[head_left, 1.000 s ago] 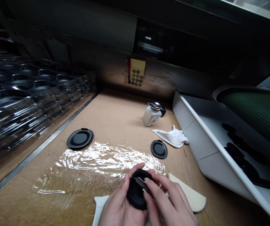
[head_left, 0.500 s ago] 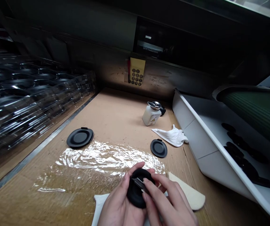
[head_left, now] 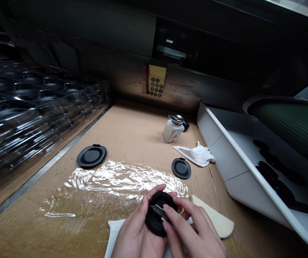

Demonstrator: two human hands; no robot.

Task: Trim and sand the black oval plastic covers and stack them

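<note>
A round black plastic part [head_left: 154, 226] with a raised rim rests in my left hand [head_left: 136, 231], whose fingers and thumb curl around its edge. My right hand [head_left: 190, 224] pinches a small flat blade [head_left: 157, 210] between thumb and index finger. The blade lies slanted across the face of the part; whether its edge touches the surface I cannot tell. Beneath my hands a white cloth [head_left: 114, 229] shows partly. To the right, partly behind my right hand, lies a cream pad [head_left: 218, 222] with a rounded end.
Black round lids lie left [head_left: 91, 156] and right [head_left: 181, 168] on the cardboard-covered table [head_left: 132, 125]. A pump bottle [head_left: 173, 130] and a crumpled white cloth [head_left: 198, 154] stand near a white bin [head_left: 240, 175] holding black parts. Clear plastic trays [head_left: 35, 114] are stacked left.
</note>
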